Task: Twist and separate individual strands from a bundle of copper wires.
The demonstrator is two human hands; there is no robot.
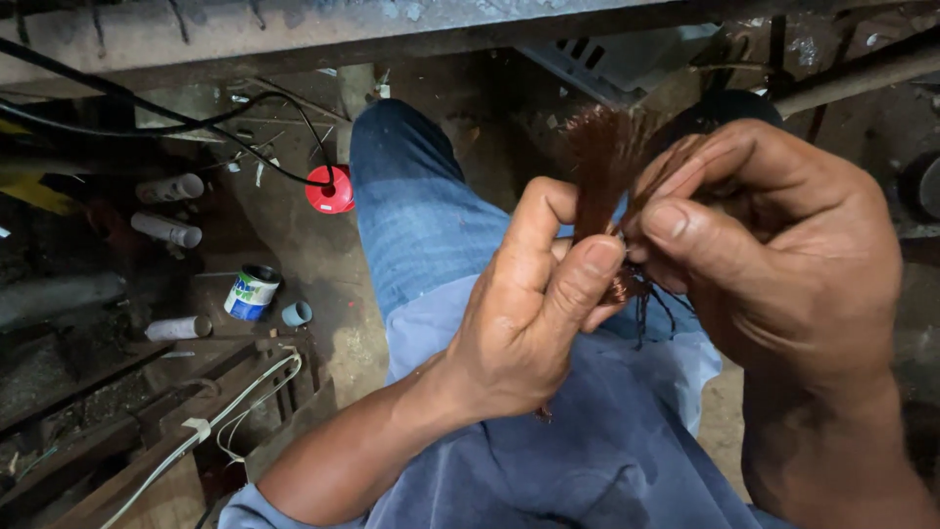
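Both the left hand [524, 313] and right hand [774, 255] pinch a copper wire bundle [602, 167], which fans toward twelve o'clock above their thumbs.

A small round can [252, 292], white-green-blue label, stands on the floor.

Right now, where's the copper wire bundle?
Head view, centre-right: the copper wire bundle is pinched between the left hand and right hand, above the person's lap.

wire bundle [602, 167]: blurred tips, base hidden between the hands
right hand [774, 255]: wrist cut by the frame edge
tin [252, 292]: label too small
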